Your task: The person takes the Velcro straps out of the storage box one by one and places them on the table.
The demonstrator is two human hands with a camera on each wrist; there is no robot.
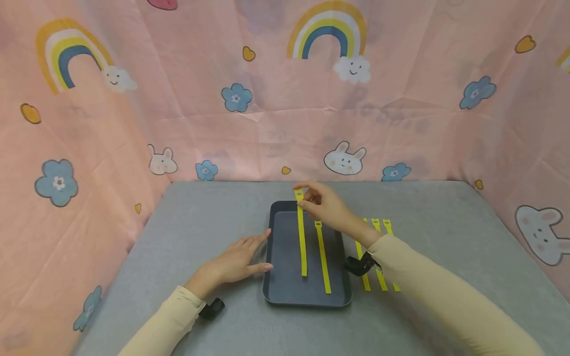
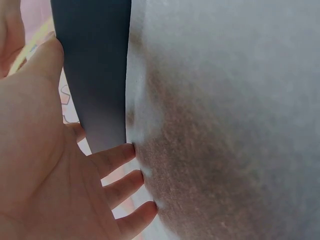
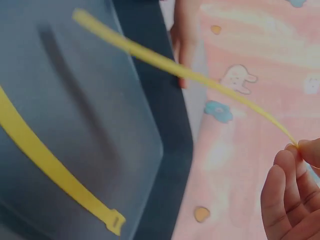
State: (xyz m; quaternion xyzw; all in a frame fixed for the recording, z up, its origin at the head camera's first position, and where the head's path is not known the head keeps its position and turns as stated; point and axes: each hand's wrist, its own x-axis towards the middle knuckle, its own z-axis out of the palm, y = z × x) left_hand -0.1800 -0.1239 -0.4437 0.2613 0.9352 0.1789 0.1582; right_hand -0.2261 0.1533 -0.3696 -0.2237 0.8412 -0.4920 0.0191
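My right hand (image 1: 328,206) pinches the slotted head of a yellow cable tie (image 1: 302,242) between thumb and fingertips, over the far part of a dark grey tray (image 1: 285,292). In the right wrist view the held tie (image 3: 172,65) arches above the tray floor, its shadow falling below. A second yellow cable tie (image 1: 324,262) lies lengthwise in the tray, slotted end away from me. My left hand (image 1: 233,261) is at the tray's left side, fingers spread, index fingertip and thumb right at the rim. In the left wrist view its other fingertips (image 2: 125,187) reach the grey tabletop.
Several more yellow cable ties (image 1: 388,227) lie side by side on the grey table (image 1: 423,207) right of the tray, partly hidden by my right forearm. A pink patterned curtain (image 1: 276,133) stands along the table's back and both sides.
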